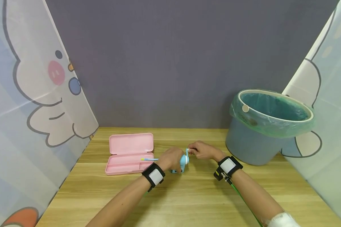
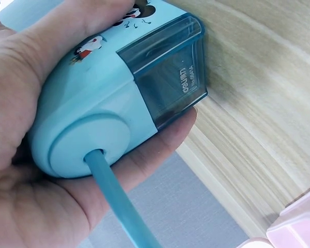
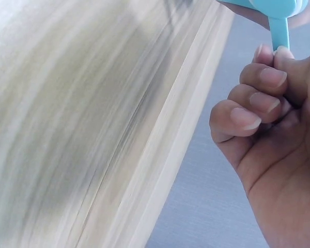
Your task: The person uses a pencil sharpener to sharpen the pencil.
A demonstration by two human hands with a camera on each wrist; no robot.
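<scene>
A light-blue pencil sharpener point(image 2: 108, 88) sits in the left hand point(image 1: 171, 158), whose grip is clamped around its body; whether it touches the wooden surface point(image 1: 187, 201) cannot be told. A blue pencil point(image 2: 119, 196) sticks out of the sharpener's round front hole, its far end reaching over the pencil case. At the sharpener's opposite end, the right hand point(image 1: 203, 150) has its grip pinched together on the crank point(image 3: 280, 33). Left of the sharpener lies the open pink pencil case point(image 1: 131, 143); well to its right stands a grey bin point(image 1: 244, 145) with a green liner point(image 1: 272, 127).
</scene>
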